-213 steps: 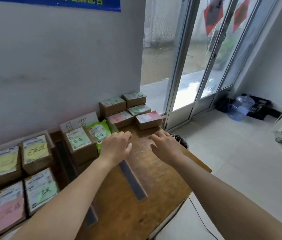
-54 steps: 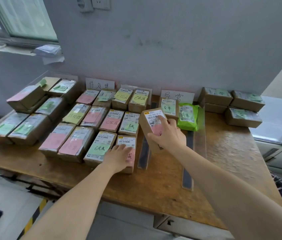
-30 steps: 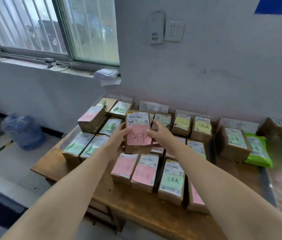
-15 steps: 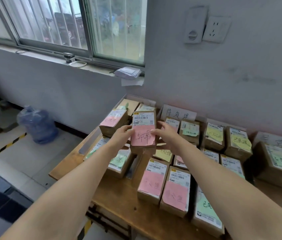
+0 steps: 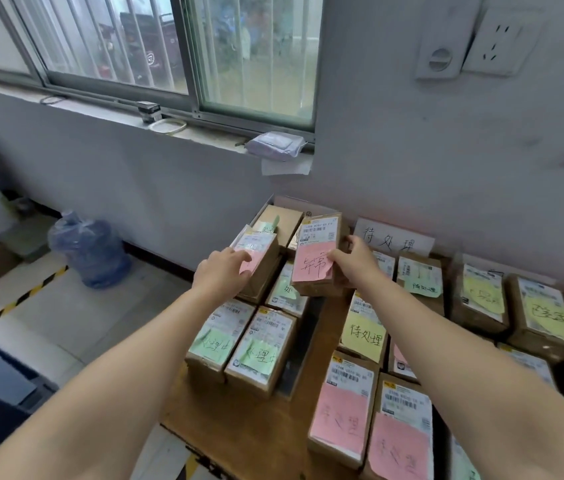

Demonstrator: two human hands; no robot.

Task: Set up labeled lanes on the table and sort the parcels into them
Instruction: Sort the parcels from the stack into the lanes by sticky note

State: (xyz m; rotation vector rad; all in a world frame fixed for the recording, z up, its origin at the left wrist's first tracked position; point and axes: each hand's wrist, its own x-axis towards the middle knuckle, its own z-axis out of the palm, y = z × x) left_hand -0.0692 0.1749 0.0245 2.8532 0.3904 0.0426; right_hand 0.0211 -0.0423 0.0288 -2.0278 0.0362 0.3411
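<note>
Brown cardboard parcels fill the wooden bench [image 5: 239,420], and I see my two hands over the far left corner of it. My right hand [image 5: 353,263] holds one parcel [image 5: 316,256] up above the others; the fingers are closed on its right edge, and the parcel is tilted so that its top faces me. It has a white shipping label and a pink note [image 5: 311,266] with handwriting. My left hand [image 5: 220,273] is half open and rests with the fingertips on the pink corner of a stacked parcel [image 5: 259,263], which lies on top of other boxes near the left edge; I cannot tell if it grips this parcel or only touches it. Nearer to me along the left edge lie two parcels with green notes [image 5: 235,348], side by side. On the right of them, beyond a dark divider strip [image 5: 303,358], there is a parcel with a yellow note [image 5: 363,332] and, at the near edge, two parcels with pink notes [image 5: 370,424]. A white paper sign [image 5: 393,239] with handwritten characters stands against the wall at the far edge. On the floor at the left a blue water bottle [image 5: 88,249] stands.
</note>
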